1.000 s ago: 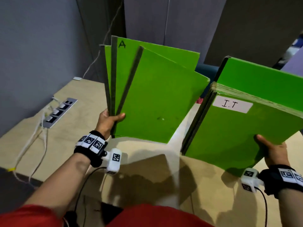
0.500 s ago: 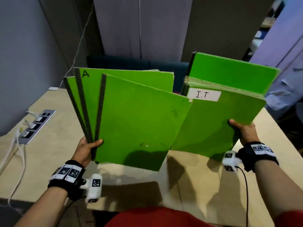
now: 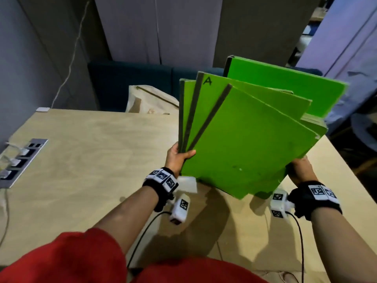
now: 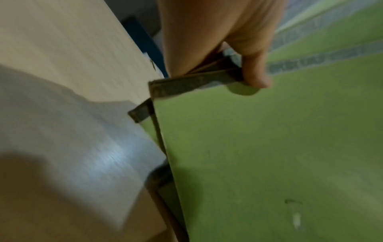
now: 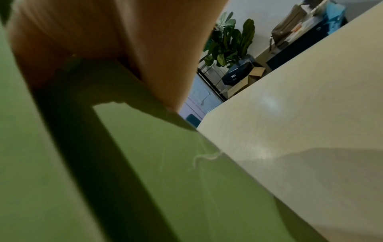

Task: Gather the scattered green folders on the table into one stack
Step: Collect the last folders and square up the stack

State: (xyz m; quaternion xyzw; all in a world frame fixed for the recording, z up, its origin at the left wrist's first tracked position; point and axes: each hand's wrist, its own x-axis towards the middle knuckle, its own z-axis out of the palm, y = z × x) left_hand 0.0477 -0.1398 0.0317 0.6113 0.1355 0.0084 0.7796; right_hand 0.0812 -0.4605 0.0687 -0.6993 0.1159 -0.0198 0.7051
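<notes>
My left hand grips three fanned green folders by their dark spines, held upright above the table; the middle one is marked "A". In the left wrist view the thumb presses on the front folder at its spine. My right hand holds a thicker bundle of green folders by its lower corner, and the left fan overlaps and hides most of it. In the right wrist view the fingers curl round the green cover.
A power strip with plugged white cables is set into the table at the far left. A cream bag and a dark blue seat stand behind the table's far edge. Grey partitions rise at the back.
The left hand has carried its fan of folders to the right, so that it now overlaps the right hand's bundle and covers the "I.T" label. The two bundles were apart before.
</notes>
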